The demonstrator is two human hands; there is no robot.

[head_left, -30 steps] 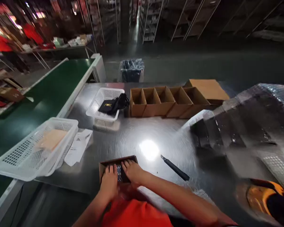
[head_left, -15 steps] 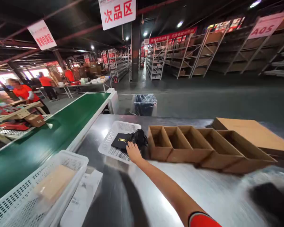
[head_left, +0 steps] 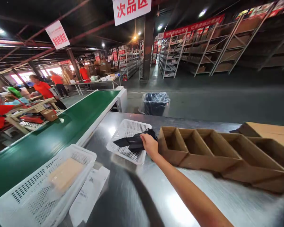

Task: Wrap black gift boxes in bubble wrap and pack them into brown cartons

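Pinching black pouch (head_left: 135,143) over smaller white basket (head_left: 137,126), right hand (head_left: 150,145)

Head-worn view; faces forward and down across the table (head_left: 123,197).

The place is surely a warehouse: tall metal racks (head_left: 171,60) are standing in rows, a green conveyor belt (head_left: 85,108) lies beside a metal table (head_left: 119,195) with open cardboard boxes (head_left: 194,160), and large signs (head_left: 132,11) hang overhead.

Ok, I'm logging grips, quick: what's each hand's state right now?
Left hand: out of view, cannot be told.
Right hand: closed, holding a black pouch.
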